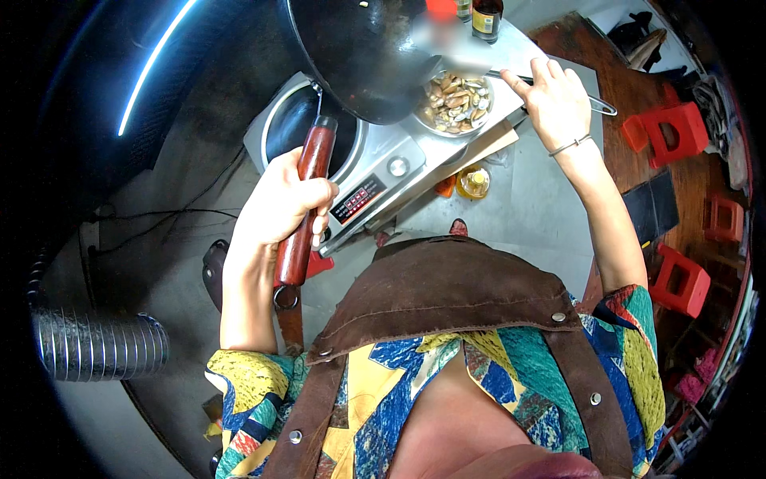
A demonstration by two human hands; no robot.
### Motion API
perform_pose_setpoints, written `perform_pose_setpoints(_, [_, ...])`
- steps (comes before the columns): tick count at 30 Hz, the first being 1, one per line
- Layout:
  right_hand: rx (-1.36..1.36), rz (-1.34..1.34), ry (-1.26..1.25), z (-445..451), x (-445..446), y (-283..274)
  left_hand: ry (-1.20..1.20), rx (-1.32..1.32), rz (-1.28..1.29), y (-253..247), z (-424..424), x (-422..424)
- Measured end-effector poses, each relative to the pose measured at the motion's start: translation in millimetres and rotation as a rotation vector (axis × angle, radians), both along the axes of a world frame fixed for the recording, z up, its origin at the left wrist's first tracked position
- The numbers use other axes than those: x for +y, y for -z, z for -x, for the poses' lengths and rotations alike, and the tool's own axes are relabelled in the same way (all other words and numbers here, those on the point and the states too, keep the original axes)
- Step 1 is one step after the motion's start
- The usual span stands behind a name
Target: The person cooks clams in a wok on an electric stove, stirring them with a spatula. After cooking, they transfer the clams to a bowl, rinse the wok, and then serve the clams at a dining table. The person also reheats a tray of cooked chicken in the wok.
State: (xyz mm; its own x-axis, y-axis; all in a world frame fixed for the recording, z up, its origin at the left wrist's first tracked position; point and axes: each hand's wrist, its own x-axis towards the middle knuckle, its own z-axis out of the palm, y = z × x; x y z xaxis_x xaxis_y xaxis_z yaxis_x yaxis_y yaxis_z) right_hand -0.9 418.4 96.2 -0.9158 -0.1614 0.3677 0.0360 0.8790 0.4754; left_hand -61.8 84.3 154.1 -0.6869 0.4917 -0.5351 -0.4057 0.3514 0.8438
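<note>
My left hand [287,200] grips the reddish wooden handle of a dark wok [359,57], which is lifted and tilted over the far right of the induction cooker [374,152]. Clams in their shells [458,99] fill a round bowl [446,132] right of the cooker, beside the wok's rim. My right hand [553,99] holds the metal handle of a utensil [601,106] above the counter, to the right of the bowl. The utensil's far end is blurred near the wok's edge, so its kind cannot be told.
Bottles, one dark with a yellow label [486,23], stand at the counter's far end. A bottle of yellow oil [474,181] is below the counter. Red plastic stools [685,132] stand at right. A ribbed metal duct [102,346] is at lower left, and cables [179,211] run left of the cooker.
</note>
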Motion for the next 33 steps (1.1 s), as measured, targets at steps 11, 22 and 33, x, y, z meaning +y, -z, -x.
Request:
perform_pose_setpoints(11, [0.038,0.145,0.095,-19.4,-53.7,-26.9,-0.256,-0.147,-0.222,-8.6,-36.6,-82.9])
perform_pose_setpoints(22, [-0.547,1.490,-0.106,-172.5,-231.2,8.5,-0.489,-0.386,-0.579,5.1,-265.0,-234.3])
perform_pose_setpoints(33, [-1.046,1.048,-0.558,-386.1,-411.6,49.5,-1.100,-0.389,-0.712,39.7,-648.9,-330.3])
